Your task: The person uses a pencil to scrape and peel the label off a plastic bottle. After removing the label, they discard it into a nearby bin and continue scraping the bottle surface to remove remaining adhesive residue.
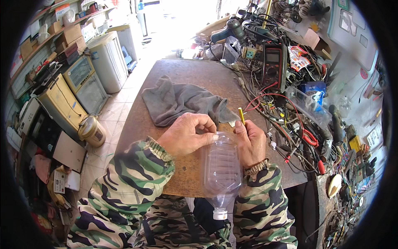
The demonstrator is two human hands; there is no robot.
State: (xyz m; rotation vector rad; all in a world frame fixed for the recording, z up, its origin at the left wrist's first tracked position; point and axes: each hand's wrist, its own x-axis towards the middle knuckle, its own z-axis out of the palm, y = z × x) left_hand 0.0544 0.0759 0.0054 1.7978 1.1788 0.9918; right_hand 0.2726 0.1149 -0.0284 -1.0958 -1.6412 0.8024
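Observation:
A clear plastic bottle (222,166) lies with its white cap (220,213) toward me, its neck reaching past the table's near edge. My left hand (188,133) is closed in a pinch at the far end of the bottle, thumb on the plastic. In my right hand (251,143), closed at the bottle's far right side, is a slim yellow stick-like tool (241,115) pointing up; its lower end is hidden by the fingers. Just beyond both hands, a crumpled grey cloth (182,101) rests on the brown table (178,178).
Tangled cables, a multimeter (273,66), red-handled pliers (310,137) and a dark heat gun or drill (234,30) crowd the right side. A plastic tub (314,108) sits among them. On the left floor stand a lidded bucket (92,130) and several appliances (108,62).

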